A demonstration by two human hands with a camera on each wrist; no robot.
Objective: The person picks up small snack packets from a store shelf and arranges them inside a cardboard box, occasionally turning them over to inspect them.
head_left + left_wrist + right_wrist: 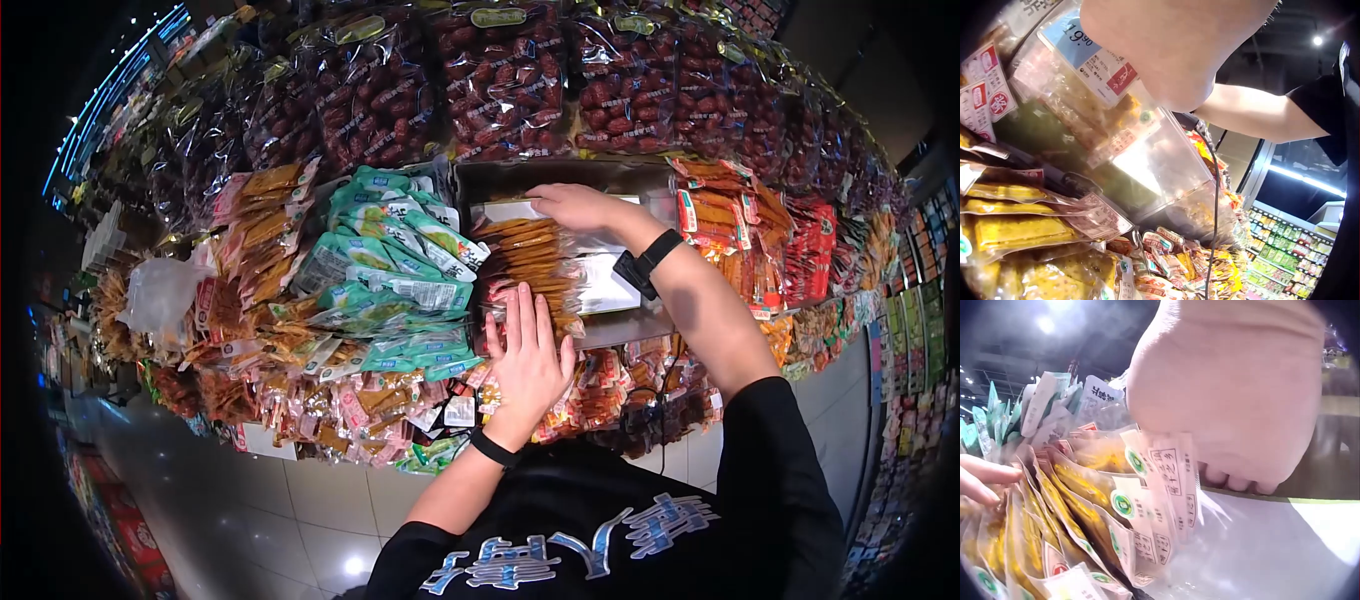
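Observation:
A row of clear snack packets [522,248] with orange-brown strips inside stands in a dark bin [558,173]. My left hand [530,366] rests on the near end of this row, its fingers straight and pointing away from me. At the row's far end, my right hand [578,208] reaches in from the right with its fingers stretched to the left. A white board [606,284] lies on the bin's floor, to the right of the packets. Close up in the right wrist view, the packets [1079,506] lean together beside the right palm, and left-hand fingers [985,478] touch them.
Green snack bags [385,260] fill the bin to the left. Bags of red dates [505,80] stand along the back. Orange snack packets [715,215] lie to the right. A price tag [1085,53] reading 19.90 hangs at the front, and a black cable [1215,206] runs down past it.

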